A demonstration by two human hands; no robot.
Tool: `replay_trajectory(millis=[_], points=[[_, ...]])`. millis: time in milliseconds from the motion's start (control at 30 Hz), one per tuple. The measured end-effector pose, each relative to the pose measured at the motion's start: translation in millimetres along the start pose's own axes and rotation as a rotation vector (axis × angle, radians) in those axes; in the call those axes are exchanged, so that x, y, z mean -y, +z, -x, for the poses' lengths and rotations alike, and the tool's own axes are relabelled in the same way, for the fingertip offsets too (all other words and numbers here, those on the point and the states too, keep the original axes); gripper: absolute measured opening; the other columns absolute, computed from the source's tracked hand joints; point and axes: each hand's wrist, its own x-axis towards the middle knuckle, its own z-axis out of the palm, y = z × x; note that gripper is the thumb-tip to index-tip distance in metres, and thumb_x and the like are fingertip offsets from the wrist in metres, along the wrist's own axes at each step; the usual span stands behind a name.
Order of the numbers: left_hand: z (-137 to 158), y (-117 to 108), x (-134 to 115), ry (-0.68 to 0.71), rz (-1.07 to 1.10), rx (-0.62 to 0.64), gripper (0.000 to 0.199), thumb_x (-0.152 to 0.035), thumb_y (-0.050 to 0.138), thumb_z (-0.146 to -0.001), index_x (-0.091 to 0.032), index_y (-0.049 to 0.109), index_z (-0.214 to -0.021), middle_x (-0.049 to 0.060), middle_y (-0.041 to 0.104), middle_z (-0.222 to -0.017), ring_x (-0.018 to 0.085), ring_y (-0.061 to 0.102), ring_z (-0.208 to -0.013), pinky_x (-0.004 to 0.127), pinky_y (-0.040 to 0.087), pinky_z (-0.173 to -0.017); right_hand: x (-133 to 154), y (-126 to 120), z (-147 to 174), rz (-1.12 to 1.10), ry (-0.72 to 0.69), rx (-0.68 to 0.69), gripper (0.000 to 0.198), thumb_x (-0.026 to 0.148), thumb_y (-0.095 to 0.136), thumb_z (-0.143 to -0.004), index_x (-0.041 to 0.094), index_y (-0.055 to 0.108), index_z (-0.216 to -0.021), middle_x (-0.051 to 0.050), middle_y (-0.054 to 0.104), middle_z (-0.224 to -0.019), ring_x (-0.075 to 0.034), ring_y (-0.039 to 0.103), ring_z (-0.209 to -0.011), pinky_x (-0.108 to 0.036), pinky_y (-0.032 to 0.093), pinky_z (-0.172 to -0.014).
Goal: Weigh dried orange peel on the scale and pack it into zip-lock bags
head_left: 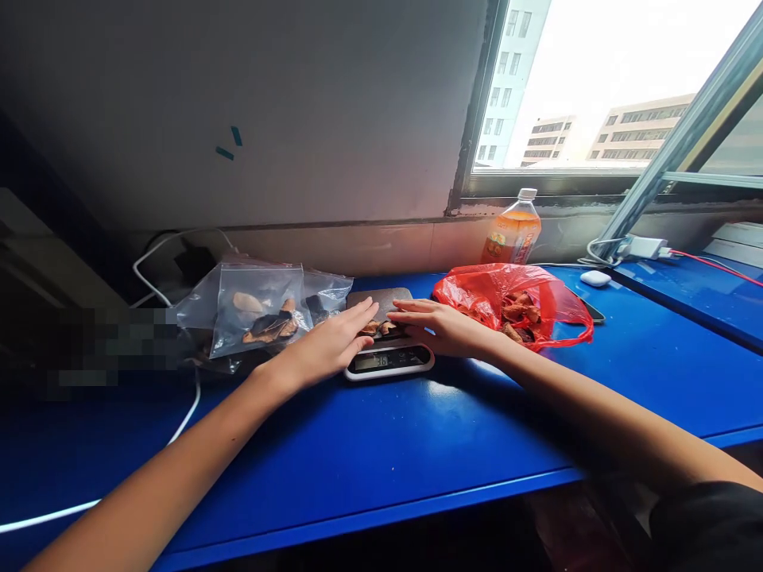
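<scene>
A small kitchen scale (390,362) with a white-edged front sits on the blue table, and its display appears to read 36. Several brown dried slices (381,326) lie on its metal plate. My left hand (334,343) reaches in from the left, fingers stretched out at the plate's left side beside the slices. From the right, my right hand (447,327) rests its extended fingers over the plate's other side. Both hands are open, partly covering the scale; whether the fingertips touch the slices I cannot tell. A red plastic bag (482,282) holding more dried pieces (520,311) lies right of my right hand.
Clear zip bags (268,286) with dark dried slices are piled at the left, near a white cable (191,413). A bottle of orange drink (513,230) stands behind the red bag. A white earbud case (594,278) and a charger (647,248) are farther right.
</scene>
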Motion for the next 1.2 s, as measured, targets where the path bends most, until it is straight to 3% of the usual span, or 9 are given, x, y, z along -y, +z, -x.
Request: replay_trajectory(millis=[167,367,600,733,967,1033,1100,1200], points=[[0,15,-4,0.053,0.026,-0.015,0.051,-0.023,0.039,-0.095,-0.009,0.049,-0.142,0.013,0.048,-0.15,0.024,0.045,-0.139,0.041,0.038,-0.117,3,5,-4,-0.043,-0.064,-0.11,0.036,0.022,0.049,-0.098,0.017,0.065,-0.129,-0.016,0.065,-0.13,-0.024,0.062,-0.12,-0.04,0.052,-0.102],[2,18,-10,0.095,0.045,-0.125,0.045,-0.02,0.04,-0.094,-0.009,0.058,-0.134,0.013,0.06,-0.139,0.023,0.055,-0.131,0.038,0.045,-0.112,12,0,-15,-0.094,-0.074,-0.109,0.024,0.016,0.055,-0.094,0.02,0.074,-0.109,-0.008,0.075,-0.107,-0.018,0.069,-0.098,-0.033,0.056,-0.09],[0,16,-7,0.101,0.076,-0.246,0.036,-0.021,0.042,-0.095,-0.015,0.07,-0.116,0.008,0.074,-0.118,0.022,0.07,-0.108,0.034,0.057,-0.097,12,2,-21,0.032,0.024,-0.096,0.017,0.015,0.058,-0.093,0.017,0.074,-0.097,-0.008,0.076,-0.095,-0.017,0.069,-0.085,-0.029,0.053,-0.082],[-1,16,-6,0.089,0.067,-0.3,0.032,-0.023,0.045,-0.095,-0.016,0.073,-0.109,0.008,0.076,-0.11,0.021,0.073,-0.098,0.032,0.059,-0.089,12,9,-30,-0.013,0.097,-0.117,0.015,0.01,0.059,-0.088,0.017,0.072,-0.09,-0.007,0.075,-0.088,-0.017,0.068,-0.082,-0.028,0.051,-0.08],[-1,17,-1,0.085,0.018,-0.372,0.028,-0.02,0.046,-0.095,-0.015,0.071,-0.107,0.009,0.076,-0.105,0.023,0.072,-0.095,0.036,0.059,-0.086,14,11,-31,-0.107,0.255,-0.285,0.017,0.019,0.054,-0.092,0.017,0.07,-0.1,-0.01,0.076,-0.095,-0.019,0.07,-0.083,-0.032,0.052,-0.08],[-1,19,2,0.09,0.013,-0.397,0.027,-0.016,0.046,-0.094,-0.014,0.07,-0.105,0.011,0.075,-0.105,0.023,0.072,-0.096,0.036,0.059,-0.087,11,7,-31,-0.287,0.392,-0.391,0.019,0.027,0.055,-0.092,0.016,0.068,-0.102,-0.009,0.075,-0.087,-0.017,0.07,-0.075,-0.031,0.053,-0.072],[-2,20,3,0.098,0.012,-0.413,0.027,-0.012,0.046,-0.092,-0.014,0.07,-0.103,0.01,0.075,-0.105,0.022,0.072,-0.096,0.035,0.059,-0.087,9,-2,-30,-0.656,0.554,-0.513,0.02,0.032,0.063,-0.086,0.016,0.066,-0.096,-0.007,0.073,-0.078,-0.016,0.069,-0.069,-0.03,0.054,-0.068],[-2,21,4,0.105,0.01,-0.424,0.025,-0.01,0.048,-0.091,-0.016,0.07,-0.101,0.008,0.075,-0.101,0.02,0.072,-0.093,0.033,0.059,-0.084,13,-20,-18,-1.126,0.673,-0.618,0.027,0.035,0.078,-0.07,0.016,0.066,-0.085,-0.004,0.071,-0.073,-0.015,0.069,-0.07,-0.03,0.056,-0.075]])
